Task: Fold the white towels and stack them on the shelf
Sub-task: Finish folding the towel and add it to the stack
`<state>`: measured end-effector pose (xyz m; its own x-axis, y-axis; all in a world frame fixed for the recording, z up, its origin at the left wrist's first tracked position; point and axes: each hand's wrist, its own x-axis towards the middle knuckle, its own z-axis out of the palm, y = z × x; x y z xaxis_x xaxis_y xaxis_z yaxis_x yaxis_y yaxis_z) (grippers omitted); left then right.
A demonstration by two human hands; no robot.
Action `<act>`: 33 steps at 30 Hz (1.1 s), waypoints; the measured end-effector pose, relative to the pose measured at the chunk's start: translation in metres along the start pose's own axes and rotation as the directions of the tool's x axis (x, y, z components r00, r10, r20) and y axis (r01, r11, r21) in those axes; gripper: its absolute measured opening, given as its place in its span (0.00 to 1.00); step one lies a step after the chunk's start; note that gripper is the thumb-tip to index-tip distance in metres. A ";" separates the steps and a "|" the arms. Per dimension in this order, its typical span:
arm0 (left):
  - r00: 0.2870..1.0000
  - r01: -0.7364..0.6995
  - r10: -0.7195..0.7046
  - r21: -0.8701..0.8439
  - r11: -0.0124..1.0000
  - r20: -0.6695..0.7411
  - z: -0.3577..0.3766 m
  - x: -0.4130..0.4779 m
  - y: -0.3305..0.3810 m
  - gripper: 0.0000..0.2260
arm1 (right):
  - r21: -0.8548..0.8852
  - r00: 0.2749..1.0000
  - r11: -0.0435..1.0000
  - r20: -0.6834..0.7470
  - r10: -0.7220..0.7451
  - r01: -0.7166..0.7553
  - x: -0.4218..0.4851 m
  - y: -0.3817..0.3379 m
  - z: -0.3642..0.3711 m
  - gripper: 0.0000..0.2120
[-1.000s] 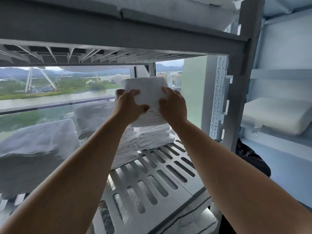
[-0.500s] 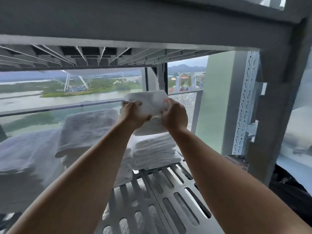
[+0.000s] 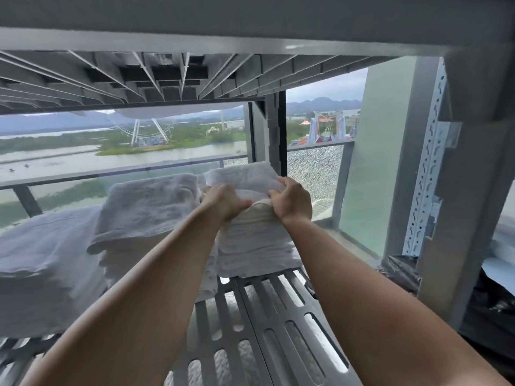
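Here, both bare arms reach deep into the rack. The left hand and the right hand sit close together, only a small gap between them, at the near edge of a folded white towel. Each hand has its fingers curled over and pressed together, gripping the towel's front fold. The fingertips are tucked into the cloth, so I cannot tell how far under they go. The thumbs point toward each other across the gap.

The towel lies on top of a stack of folded white towels. That stack stands at the back right of the slotted grey shelf, close to the window glass.

Left of the stack, right up against it, is a bigger pile of thicker white towels, and its top one droops over the front. Further left sits a heap of more white cloth, blurred. Through the shelf's slots more white cloth shows on the level below.

The ribbed underside of the upper shelf hangs over the hands. A perforated post rises on the right. Beyond the glass are a balcony rail, a river and a big wheel on green land.
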<state>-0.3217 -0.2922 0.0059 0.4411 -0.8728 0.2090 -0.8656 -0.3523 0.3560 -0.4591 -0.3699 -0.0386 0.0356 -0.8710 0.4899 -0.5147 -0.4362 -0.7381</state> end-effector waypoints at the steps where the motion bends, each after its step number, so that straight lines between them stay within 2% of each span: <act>1: 1.000 -0.001 0.001 0.011 1.000 -0.005 0.001 -0.001 0.001 0.30 | -0.001 1.000 1.000 0.007 0.001 -0.001 0.000 0.000 -0.001 0.21; 5: 0.998 -0.030 0.032 0.033 0.999 -0.056 0.002 -0.008 -0.001 0.29 | -0.011 0.999 1.000 0.030 -0.019 0.020 -0.001 -0.002 -0.006 0.21; 11: 0.985 -0.120 0.139 0.183 0.976 -0.097 -0.008 -0.023 -0.003 0.27 | -0.149 0.967 0.966 -0.108 -0.229 0.212 -0.019 -0.008 -0.018 0.15; 16: 0.903 -0.292 0.323 0.146 0.945 -0.283 -0.018 -0.035 -0.010 0.19 | -0.043 0.938 0.953 -0.167 -0.304 0.301 -0.034 -0.015 -0.029 0.09; 19: 0.878 -0.357 0.378 0.124 0.926 -0.295 -0.021 -0.038 -0.010 0.18 | -0.063 0.925 0.937 -0.151 -0.350 0.344 -0.045 -0.018 -0.035 0.09; 26: 0.853 -0.444 0.451 0.087 0.892 -0.263 -0.014 -0.034 -0.003 0.16 | -0.017 0.950 0.971 -0.202 -0.239 0.240 -0.059 -0.016 -0.045 0.10; 29: 0.848 -0.454 0.462 0.092 0.886 -0.260 -0.011 -0.026 0.005 0.16 | 0.039 0.972 0.991 -0.204 -0.117 0.128 -0.059 -0.004 -0.046 0.14; 33: 0.867 -0.455 0.451 0.034 0.890 -0.212 -0.007 -0.006 0.020 0.18 | 0.158 0.990 0.987 -0.130 0.055 -0.034 -0.054 0.018 -0.043 0.21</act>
<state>-0.3396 -0.2916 0.0183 0.0421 -0.8437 0.5351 -0.9790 0.0721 0.1908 -0.5072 -0.3208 -0.0583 -0.1041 -0.8571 0.5045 -0.3737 -0.4364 -0.8185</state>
